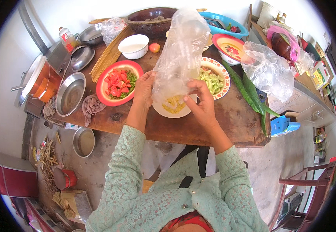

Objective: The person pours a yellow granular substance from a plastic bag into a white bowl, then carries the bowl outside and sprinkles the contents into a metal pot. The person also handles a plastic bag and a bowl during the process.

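Note:
A clear plastic bag (180,50) hangs upright between my hands over the middle of the table. My left hand (144,89) pinches its lower left edge, and my right hand (202,103) grips its lower right edge with thumb and fingers. Right below is a white plate (163,111) with small yellow grains (173,103) on it, partly hidden by the bag. Left of my left hand, a red-rimmed plate (103,94) bears chopped tomato and chopped green vegetable. Behind my right hand, a patterned plate (225,80) holds pale green cut pieces.
Long green cucumbers (249,91) and another clear plastic bag (268,69) lie at the right of the wooden table (144,125). A white bowl (134,45), a tomato (154,47) and a brown basin (137,19) stand farther back. At left are a metal bowl (70,94) and a cloth (92,109).

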Tool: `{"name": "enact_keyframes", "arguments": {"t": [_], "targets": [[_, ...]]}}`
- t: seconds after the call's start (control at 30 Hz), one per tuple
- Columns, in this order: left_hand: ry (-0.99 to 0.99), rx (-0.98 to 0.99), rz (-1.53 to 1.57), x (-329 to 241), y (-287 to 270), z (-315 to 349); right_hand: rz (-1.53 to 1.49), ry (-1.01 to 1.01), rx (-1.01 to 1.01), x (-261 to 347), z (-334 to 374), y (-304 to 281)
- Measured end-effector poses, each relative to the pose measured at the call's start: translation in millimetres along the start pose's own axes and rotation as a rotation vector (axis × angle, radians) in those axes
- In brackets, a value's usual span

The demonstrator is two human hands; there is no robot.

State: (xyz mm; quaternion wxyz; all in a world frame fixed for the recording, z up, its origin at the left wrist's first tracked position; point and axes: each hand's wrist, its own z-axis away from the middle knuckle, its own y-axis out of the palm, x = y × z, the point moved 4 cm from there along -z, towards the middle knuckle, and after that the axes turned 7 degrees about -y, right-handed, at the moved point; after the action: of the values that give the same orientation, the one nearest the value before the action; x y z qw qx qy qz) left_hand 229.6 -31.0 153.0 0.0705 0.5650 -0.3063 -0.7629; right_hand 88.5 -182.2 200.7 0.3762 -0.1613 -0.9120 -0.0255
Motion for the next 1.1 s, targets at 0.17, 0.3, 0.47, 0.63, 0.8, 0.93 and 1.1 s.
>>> {"name": "enact_keyframes", "arguments": {"t": [0.17, 0.3, 0.47, 0.63, 0.8, 0.93, 1.1], "targets": [[0.015, 0.009, 0.060, -5.2, -4.2, -1.5, -0.222, 0.179, -0.201, -3.8, 0.8, -20.4], [0.010, 0.046, 0.092, -9.0, 2.6, 2.4, -0.143, 0.285, -0.326, -17.6, -26.1, -41.5], [0.014, 0.138, 0.080, -16.2, 12.2, 5.6, -0.210, 0.438, -0.317, -54.7, -50.1, -54.3], [0.183, 0.175, -0.074, -16.9, 12.6, 12.7, -0.355, 0.596, -0.249, -74.6, -59.0, -43.6], [0.277, 0.200, -0.180, -21.1, 18.4, 28.5, -0.618, 0.479, -0.430, -101.5, -45.8, -77.7], [0.298, 0.214, -0.186, -14.6, 9.6, 34.0, -0.803, 0.401, -0.381, -116.5, -40.6, -96.3], [0.238, 0.221, -0.259, -4.9, -2.9, 31.4, -0.857, 0.403, -0.360, -123.0, -36.7, -87.1]]}}
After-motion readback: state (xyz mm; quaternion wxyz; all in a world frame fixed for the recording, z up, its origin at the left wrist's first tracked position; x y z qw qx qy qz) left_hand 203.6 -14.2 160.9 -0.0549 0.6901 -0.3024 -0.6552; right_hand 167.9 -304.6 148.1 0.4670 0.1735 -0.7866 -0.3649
